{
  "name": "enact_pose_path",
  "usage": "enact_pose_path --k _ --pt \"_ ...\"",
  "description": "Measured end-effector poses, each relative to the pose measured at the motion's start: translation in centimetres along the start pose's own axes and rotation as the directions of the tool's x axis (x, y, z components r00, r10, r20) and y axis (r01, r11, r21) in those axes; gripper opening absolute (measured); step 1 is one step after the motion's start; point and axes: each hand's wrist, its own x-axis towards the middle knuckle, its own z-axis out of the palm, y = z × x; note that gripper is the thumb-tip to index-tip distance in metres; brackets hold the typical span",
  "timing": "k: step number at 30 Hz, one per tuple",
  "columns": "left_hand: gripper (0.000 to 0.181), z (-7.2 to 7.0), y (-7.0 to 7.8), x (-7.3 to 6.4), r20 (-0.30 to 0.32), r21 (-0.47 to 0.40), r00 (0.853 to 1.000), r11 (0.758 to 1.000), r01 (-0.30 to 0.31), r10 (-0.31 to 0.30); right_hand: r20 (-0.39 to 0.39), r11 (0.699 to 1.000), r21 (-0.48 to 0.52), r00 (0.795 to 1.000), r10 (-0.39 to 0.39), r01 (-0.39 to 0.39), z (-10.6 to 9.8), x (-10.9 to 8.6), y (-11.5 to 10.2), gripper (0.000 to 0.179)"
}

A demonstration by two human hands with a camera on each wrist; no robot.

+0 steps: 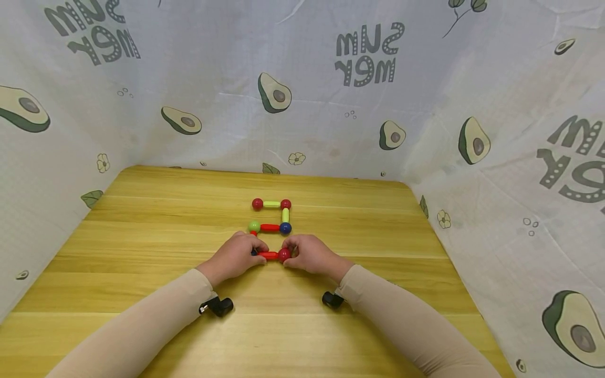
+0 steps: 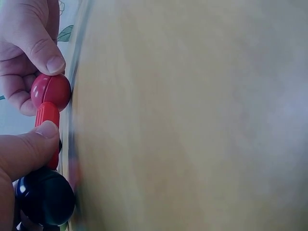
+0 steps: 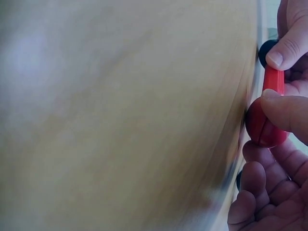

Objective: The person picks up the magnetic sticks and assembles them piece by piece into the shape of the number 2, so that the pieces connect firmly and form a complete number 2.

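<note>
A chain of toy building rods and balls lies on the table in a squared S-like bend. At its near end my left hand (image 1: 236, 256) pinches a red rod (image 1: 269, 255) between thumb and fingers, beside a dark blue ball (image 2: 45, 198) that the hand mostly covers in the head view. My right hand (image 1: 312, 254) grips the red ball (image 1: 284, 255) at the rod's other end, and rod and ball meet. Farther back are a green ball (image 1: 254, 226), a second red rod (image 1: 270, 228) and a blue ball (image 1: 285, 228).
From the blue ball a yellow-green rod (image 1: 285, 215) runs back to a red ball (image 1: 285, 204); another yellow-green rod (image 1: 271, 204) links it to a far red ball (image 1: 257, 203). A wooden table (image 1: 368, 226) carries everything. White printed cloth (image 1: 321, 131) hangs around it.
</note>
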Motion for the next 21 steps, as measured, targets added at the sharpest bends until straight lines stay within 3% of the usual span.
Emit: enact_pose_path --k 21 --pt "0.025 -0.27 -0.22 -0.33 -0.012 -0.048 1.0 0.999 0.0 -0.001 -0.006 1.0 0.008 1.0 0.027 -0.027 0.02 -0.2 -0.16 0.027"
